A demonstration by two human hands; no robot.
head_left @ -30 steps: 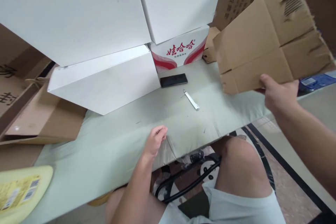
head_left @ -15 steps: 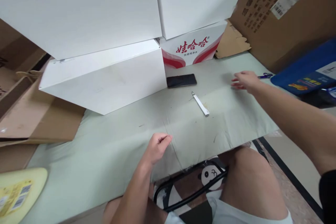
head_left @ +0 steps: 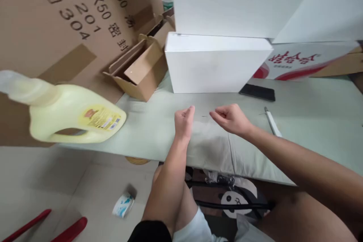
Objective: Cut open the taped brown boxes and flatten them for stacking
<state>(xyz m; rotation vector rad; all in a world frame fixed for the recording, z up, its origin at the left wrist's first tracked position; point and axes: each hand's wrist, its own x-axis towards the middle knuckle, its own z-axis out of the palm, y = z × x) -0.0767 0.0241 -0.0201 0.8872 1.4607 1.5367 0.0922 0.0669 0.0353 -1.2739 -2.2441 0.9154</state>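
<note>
Both hands hover above the pale green cloth of the table, in front of a white box. My left hand is a closed fist, thumb uppermost. My right hand is closed too, its fingers curled and pointing left at the other hand, with a small gap between them. Whatever either hand may hold is hidden inside the fingers. To the right of the right hand lies a slim white tool like a utility knife, partly behind the forearm. A black phone rests farther back, beside the white box.
A yellow detergent bottle lies tilted at the left. Behind it stand an open cardboard box and a large carton. Larger white boxes rise at the back. A white-and-blue roll sits on the floor.
The view has swung left, bringing the detergent bottle into fuller sight. My right hand has come from the table's right side, near the scissors, toward my left hand, and its fingers have closed.
</note>
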